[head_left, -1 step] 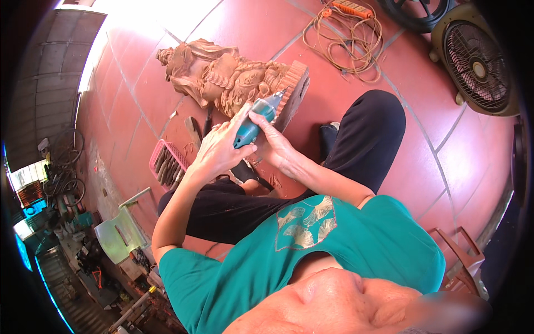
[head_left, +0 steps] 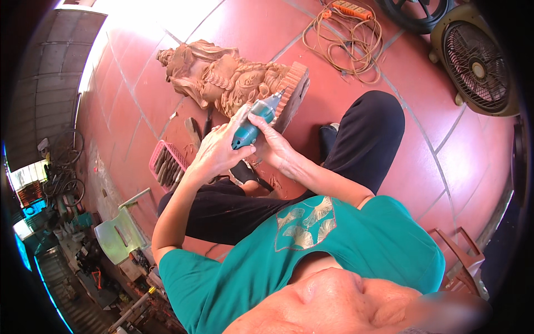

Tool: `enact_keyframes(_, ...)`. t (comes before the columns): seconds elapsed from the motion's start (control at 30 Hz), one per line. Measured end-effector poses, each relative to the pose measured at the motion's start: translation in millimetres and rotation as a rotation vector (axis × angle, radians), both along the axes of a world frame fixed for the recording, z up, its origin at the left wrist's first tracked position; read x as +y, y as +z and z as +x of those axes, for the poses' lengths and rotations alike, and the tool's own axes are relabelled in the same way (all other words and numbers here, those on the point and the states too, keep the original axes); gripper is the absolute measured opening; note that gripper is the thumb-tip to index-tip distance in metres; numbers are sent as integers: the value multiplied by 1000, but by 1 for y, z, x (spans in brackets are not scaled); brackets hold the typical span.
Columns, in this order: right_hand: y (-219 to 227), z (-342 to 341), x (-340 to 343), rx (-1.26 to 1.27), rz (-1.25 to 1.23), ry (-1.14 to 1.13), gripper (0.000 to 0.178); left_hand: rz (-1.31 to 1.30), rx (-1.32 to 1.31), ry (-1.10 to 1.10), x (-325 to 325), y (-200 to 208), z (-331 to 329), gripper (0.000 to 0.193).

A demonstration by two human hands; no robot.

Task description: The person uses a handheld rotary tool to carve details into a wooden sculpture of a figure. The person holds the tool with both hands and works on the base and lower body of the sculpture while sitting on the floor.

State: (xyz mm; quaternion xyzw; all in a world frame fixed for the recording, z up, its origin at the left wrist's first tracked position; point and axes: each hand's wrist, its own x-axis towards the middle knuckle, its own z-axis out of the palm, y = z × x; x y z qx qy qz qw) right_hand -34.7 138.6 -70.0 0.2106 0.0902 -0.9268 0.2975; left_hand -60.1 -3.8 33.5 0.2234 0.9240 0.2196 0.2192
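A teal rotary tool (head_left: 248,131) with a grey nose and a thin metal tip is held between both my hands. My left hand (head_left: 218,146) wraps it from the left, its thumb near the rear end. My right hand (head_left: 272,146) closes on it from the right, thumb laid over the body; its other fingers are mostly hidden. The carved wooden statue (head_left: 233,78) lies on its side just beyond, its ridged base to the right. The tool's tip overlaps this base in view; whether it touches I cannot tell.
Left of my legs is a pink basket (head_left: 157,149) of wooden-handled tools. An orange power strip (head_left: 352,9) with coiled tan cord (head_left: 356,53) lies far right, near a box fan (head_left: 475,67) and a black wheel (head_left: 417,14). A pale green chair (head_left: 119,236) stands left on the tiled floor.
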Motion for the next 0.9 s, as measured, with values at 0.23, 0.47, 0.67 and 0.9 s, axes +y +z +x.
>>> enact_keyframes(0.23,-9,-3,-5,20,-3,13,44,297,-324,285,-18,-18,12,109)
enact_keyframes(0.47,-10,-4,-4,-4,36,51,48,470,-402,388,-19,-22,22,101)
enact_keyframes(0.67,-35,-10,-9,-12,37,-3,53,296,-258,401,-1,-21,28,95)
enact_keyframes(0.9,-42,-4,-6,-79,38,-38,53,241,-206,328,3,-34,29,95)
